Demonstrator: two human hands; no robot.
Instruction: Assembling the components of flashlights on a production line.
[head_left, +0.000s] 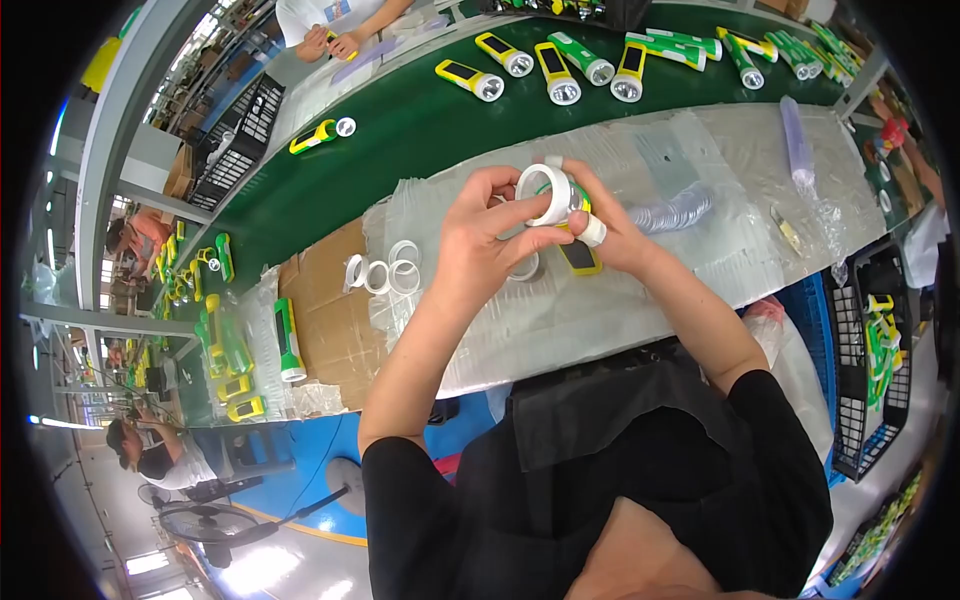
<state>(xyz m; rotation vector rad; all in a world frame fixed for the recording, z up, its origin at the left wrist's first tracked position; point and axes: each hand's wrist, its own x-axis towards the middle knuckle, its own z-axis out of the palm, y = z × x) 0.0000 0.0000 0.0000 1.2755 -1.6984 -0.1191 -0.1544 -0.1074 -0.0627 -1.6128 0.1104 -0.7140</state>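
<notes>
The left hand (475,235) has its thumb and fingers pinched on a white ring (561,195), its opening tilted up toward the viewer. The right hand (622,240) has its fingers closed around a yellow-and-green flashlight (580,260), above the plastic-covered worktop (660,295). The flashlight's panelled body lies at 5 o'clock from the ring, its long axis running roughly 12 to 6 o'clock. The ring overlaps its upper end; whether they touch, I cannot tell. Loose white rings (353,272) lie at 8 o'clock from the left hand, the nearer one.
</notes>
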